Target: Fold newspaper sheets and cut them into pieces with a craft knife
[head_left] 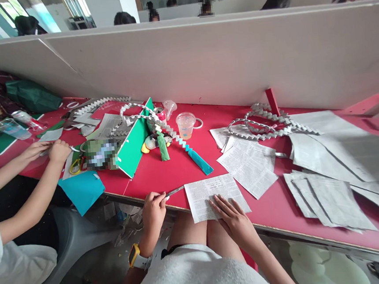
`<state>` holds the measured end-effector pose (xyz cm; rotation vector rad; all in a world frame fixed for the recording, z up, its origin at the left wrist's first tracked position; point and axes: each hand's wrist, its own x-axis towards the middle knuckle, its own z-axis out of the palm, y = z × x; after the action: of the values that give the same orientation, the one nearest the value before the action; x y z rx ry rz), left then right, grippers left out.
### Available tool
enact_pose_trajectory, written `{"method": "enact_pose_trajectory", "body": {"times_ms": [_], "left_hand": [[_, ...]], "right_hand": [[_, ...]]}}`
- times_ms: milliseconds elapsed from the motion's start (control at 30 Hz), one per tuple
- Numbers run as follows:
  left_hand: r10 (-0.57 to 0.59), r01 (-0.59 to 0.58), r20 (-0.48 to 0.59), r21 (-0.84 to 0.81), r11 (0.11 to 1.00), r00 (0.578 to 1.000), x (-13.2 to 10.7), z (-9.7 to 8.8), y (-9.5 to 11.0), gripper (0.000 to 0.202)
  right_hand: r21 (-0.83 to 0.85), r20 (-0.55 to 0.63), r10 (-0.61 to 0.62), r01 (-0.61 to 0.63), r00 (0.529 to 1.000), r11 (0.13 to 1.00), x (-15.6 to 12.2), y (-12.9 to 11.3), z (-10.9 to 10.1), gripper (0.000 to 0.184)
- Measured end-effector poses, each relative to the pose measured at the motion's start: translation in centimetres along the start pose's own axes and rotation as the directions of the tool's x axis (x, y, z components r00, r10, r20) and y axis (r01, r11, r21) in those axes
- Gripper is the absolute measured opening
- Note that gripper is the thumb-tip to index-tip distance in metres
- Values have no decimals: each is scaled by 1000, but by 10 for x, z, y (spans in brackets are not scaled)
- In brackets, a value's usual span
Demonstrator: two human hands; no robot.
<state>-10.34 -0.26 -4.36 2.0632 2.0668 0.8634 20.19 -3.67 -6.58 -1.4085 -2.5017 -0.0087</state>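
My left hand [155,210] is closed around a slim silver tool [174,191] that looks like a craft knife, its tip pointing right to the edge of a printed paper sheet [210,191]. That sheet lies at the table's front edge, slightly overhanging it. Flat on its lower right part rests my right hand [232,218], fingers spread. Just behind it are more printed sheets [249,163], partly overlapping. To the right sits a stack of cut paper pieces [333,198].
A folded-paper chain [264,124] lies coiled at the back right, near large sheets [345,146]. A plastic cup [186,125] and green board [138,140] stand mid-table. A blue-tipped strip [199,161] lies nearby. At left, a co-worker's hands [52,150] handle something small. A partition [202,61] runs behind.
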Motion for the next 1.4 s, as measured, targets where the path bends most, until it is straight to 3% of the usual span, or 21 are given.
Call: {"method": "enact_pose_trajectory", "body": {"times_ms": [300,467,567,700,833,1033,1133,1200,1300,1400], "left_hand": [[-26,27,-22,14,1000,999,2,-3,-5,21],[-23,23,-18,-24,999,1000,4,-2,-8,23],[-46,40,-60,-91,995,997,2,0,-11,25],[-83,55,-103,-248,967,991,0,-1,-14,31],[-108,67,-73,-423,904,992,1,-9,-17,30],[-123,69,-65,-541,838,990,5,-22,-20,28],[-84,57,-16,-611,790,996,4,-24,-17,26],[-21,65,77,-644,763,997,3,-26,-15,24],[54,110,216,-677,728,975,2,-31,-11,24],[71,144,268,-701,699,961,4,-38,-9,26]], "right_hand": [[-10,-15,6,-6,1000,1000,-7,4,-1,59],[-2,-52,-23,23,998,1000,1,1,-14,50],[41,13,82,-82,997,996,12,-5,-29,39],[23,103,277,-281,955,959,31,-8,-44,28],[188,86,370,-380,925,906,45,1,-48,34],[489,189,383,-425,904,762,56,14,-52,52],[554,197,395,-435,897,710,61,19,-51,56],[549,198,425,-459,883,698,64,23,-50,59],[570,187,448,-468,874,675,68,27,-46,61],[609,166,449,-449,878,654,69,28,-45,60]]}}
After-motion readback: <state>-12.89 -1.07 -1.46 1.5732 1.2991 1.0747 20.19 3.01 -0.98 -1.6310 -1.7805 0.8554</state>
